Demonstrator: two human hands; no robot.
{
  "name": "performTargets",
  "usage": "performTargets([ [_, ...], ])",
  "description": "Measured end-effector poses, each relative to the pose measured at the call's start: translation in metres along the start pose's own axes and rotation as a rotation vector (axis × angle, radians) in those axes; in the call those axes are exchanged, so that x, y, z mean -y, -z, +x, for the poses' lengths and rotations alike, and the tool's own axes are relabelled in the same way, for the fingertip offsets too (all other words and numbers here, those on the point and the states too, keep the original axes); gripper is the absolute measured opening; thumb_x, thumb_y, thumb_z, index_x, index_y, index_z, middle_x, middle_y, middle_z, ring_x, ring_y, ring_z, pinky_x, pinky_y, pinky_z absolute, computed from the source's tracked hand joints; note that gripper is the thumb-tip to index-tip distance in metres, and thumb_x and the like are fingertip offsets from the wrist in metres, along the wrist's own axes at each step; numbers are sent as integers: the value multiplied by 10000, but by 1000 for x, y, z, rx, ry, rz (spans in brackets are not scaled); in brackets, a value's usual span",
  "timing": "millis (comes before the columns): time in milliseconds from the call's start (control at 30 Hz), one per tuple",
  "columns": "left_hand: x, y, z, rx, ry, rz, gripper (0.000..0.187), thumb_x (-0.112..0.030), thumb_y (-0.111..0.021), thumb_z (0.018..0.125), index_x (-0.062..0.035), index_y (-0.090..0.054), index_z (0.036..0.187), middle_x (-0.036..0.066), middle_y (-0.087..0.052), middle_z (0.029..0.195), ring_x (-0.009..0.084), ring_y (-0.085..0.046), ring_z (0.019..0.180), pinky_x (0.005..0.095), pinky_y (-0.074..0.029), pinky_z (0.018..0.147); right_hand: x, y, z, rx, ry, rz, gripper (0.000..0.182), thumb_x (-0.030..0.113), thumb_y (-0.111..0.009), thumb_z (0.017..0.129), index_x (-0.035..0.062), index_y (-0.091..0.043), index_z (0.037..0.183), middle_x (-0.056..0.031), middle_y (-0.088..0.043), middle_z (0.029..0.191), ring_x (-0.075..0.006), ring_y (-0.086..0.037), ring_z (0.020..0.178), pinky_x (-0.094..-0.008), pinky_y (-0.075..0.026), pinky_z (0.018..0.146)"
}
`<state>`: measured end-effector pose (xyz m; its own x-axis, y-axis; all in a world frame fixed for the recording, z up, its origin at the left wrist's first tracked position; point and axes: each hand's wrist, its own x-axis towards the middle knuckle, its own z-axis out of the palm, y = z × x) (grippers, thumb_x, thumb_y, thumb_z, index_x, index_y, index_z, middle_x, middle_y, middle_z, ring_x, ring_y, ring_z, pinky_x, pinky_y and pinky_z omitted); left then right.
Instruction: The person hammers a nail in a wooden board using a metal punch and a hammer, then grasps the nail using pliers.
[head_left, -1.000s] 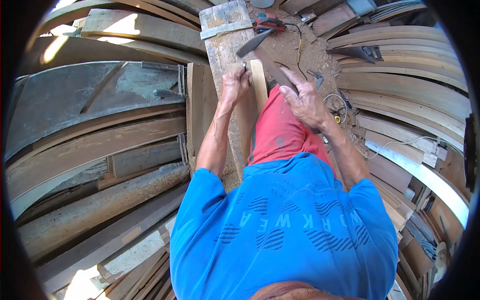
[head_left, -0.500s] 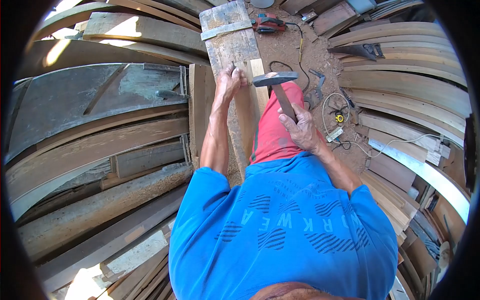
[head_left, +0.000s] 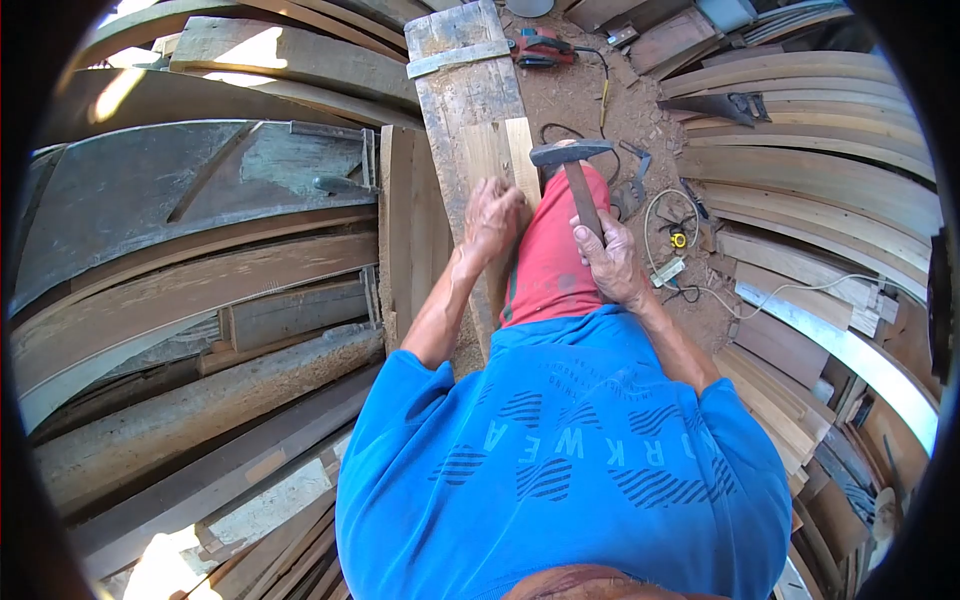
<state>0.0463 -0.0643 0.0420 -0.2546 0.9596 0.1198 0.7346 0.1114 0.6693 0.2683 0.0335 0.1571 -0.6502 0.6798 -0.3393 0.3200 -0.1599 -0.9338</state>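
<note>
head view — right hand [head_left: 612, 262] wraps hammer handle [head_left: 582, 200]

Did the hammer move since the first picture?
Yes. The hammer has moved toward the blue shirt and a little rightward, away from the red power tool that its head was close to at first.

Sunlight glares in patches on the upper-left plank [head_left: 310, 66]; elsewhere daylight is softer. Fisheye distortion bows the right-hand boards [head_left: 800, 168], and black vignetting fills the corners.
</note>
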Motion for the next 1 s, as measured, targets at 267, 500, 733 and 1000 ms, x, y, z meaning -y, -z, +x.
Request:
performTargets([
  [267, -5, 26, 46, 9, 537, 1, 366, -350, -851, 868, -47, -681, 982, 189, -732, 895, 393, -707, 874, 492, -550, 769, 4, -1, 1, -4, -39, -4, 359, 370, -634, 1065, 25, -671, 1155, 11, -586, 748, -71, -562, 652, -261, -485, 603],
  [500, 62, 30, 81, -113, 516, 179, 234, -253, -716, 953, -34, -698, 1032, 202, -765, 907, 387, -754, 823, 453, -605, 764, 12, 3, 1, -26, -15, 45, 382, 388, -625, 1071, 20, -659, 1171, 16, -581, 750, -64, -554, 651, -253, -481, 604],
  [733, 14, 69, 83, -29, 441, -183, 294, -270, -619, 1064, -75, -779, 1215, 105, -760, 920, 153, -691, 921, 327, -534, 798, 22, 16, 9, -69, 6, -30, 418, 399, -610, 1078, 14, -651, 1237, 21, -582, 764, -48, -532, 649, -234, -469, 598],
  [1000, 37, 25, 82, 21, 389, -192, 217, -208, -649, 1056, -62, -790, 1132, 59, -762, 843, 114, -727, 782, 300, -584, 741, 65, 31, 18, -103, 189, -138, 509, 382, -590, 1085, 0, -574, 1421, -15, -600, 778, -98, -559, 661, -299, -482, 609],
])
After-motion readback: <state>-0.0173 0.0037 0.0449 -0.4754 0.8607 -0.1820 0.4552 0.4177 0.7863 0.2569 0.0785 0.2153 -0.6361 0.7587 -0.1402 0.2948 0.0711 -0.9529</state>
